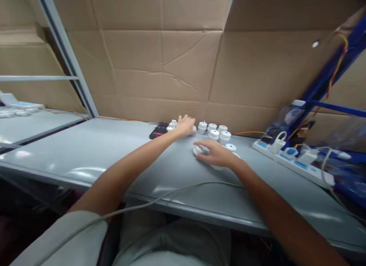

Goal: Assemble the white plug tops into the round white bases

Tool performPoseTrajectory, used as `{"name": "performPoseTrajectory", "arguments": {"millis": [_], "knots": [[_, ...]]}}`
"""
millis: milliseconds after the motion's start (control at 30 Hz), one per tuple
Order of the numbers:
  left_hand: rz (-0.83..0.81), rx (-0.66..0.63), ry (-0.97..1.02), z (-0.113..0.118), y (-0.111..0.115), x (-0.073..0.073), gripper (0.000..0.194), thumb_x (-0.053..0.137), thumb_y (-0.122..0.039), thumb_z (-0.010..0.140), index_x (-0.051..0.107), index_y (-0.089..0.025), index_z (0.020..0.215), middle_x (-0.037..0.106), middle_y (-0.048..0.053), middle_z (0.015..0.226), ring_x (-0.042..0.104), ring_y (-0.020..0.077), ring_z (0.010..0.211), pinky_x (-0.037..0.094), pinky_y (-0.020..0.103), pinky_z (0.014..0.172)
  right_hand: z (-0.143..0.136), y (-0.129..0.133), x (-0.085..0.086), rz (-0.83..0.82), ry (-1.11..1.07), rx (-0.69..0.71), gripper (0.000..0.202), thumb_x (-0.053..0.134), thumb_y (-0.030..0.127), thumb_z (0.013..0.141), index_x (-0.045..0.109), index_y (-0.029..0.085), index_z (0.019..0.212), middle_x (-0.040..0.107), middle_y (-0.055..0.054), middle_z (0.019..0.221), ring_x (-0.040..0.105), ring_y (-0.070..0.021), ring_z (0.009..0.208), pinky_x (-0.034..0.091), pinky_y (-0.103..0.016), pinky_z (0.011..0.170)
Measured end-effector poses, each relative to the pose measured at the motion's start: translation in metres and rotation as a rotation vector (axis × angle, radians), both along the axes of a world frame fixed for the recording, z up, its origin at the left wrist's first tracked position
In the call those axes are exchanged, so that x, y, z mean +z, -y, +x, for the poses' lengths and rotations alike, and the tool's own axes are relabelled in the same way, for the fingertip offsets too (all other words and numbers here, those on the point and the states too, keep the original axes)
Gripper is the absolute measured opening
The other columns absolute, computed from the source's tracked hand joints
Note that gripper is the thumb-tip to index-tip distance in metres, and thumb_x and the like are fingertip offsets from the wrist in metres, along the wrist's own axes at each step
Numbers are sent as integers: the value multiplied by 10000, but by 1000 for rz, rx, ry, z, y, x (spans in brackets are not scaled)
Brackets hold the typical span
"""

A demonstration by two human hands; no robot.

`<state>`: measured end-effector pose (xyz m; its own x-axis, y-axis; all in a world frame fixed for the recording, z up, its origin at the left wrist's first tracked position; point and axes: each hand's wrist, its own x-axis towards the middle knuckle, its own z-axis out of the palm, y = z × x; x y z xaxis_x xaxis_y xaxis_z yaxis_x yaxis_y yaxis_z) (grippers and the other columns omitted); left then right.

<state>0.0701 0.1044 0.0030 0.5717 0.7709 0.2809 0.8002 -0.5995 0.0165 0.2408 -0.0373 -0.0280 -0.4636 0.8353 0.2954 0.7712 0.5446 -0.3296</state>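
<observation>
My left hand (185,125) reaches to the back of the grey table, over small white parts (172,124) beside a black box (159,131); its fingers are bent, and what lies under them is mostly hidden. Nearer to me, my right hand (213,153) has its thumb and fingers around a white round piece (200,150) on the tabletop. Several white round pieces with dark centre holes (214,134) stand in a group between and behind the hands. Another white piece (230,147) sits just right of my right hand.
At the right lies a white power strip (294,165) with plugs and a charger. A pale cable (171,191) crosses the front of the grey table (80,144). Cardboard (160,79) stands behind, and a blue frame (326,83) rises at the right.
</observation>
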Motion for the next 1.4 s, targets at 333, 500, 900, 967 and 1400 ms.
{"name": "performPoseTrajectory", "arguments": {"millis": [333,500,900,967,1400], "knots": [[-40,-44,-21,36,-26,0,635,764,-497,848,656,-131,1354,557,220,1545,383,413,1512,243,602,1284,8,-3,8,119,-126,-112,295,715,399,926,800,223,1147,800,-128,1254,728,-345,1166,540,-493,1055],[-48,48,95,48,-6,0,601,719,-454,892,599,-113,1373,566,252,1518,438,428,1476,366,592,1198,17,-12,12,202,-374,-271,288,674,459,924,769,219,1054,809,-116,1110,748,-287,997,576,-447,923],[343,-543,130,-11,92,19,542,455,-587,1084,569,-151,1387,709,181,1173,672,326,1133,470,466,1011,-20,4,34,-500,-1283,-207,520,714,708,819,453,266,733,375,89,505,285,-80,407,201,-207,354],[235,-546,302,-15,92,21,623,465,-718,1036,602,-160,1278,722,152,1068,692,308,1050,509,447,958,-27,12,39,-465,-1262,-141,533,703,738,830,466,268,742,382,83,525,283,-88,420,240,-221,368],[-809,-249,1135,-60,57,14,396,759,-291,739,532,-255,1061,721,-3,1030,710,156,870,564,303,762,-24,8,10,118,-74,66,357,663,242,921,726,259,1273,762,-114,1287,709,-334,1167,548,-479,1020]]}}
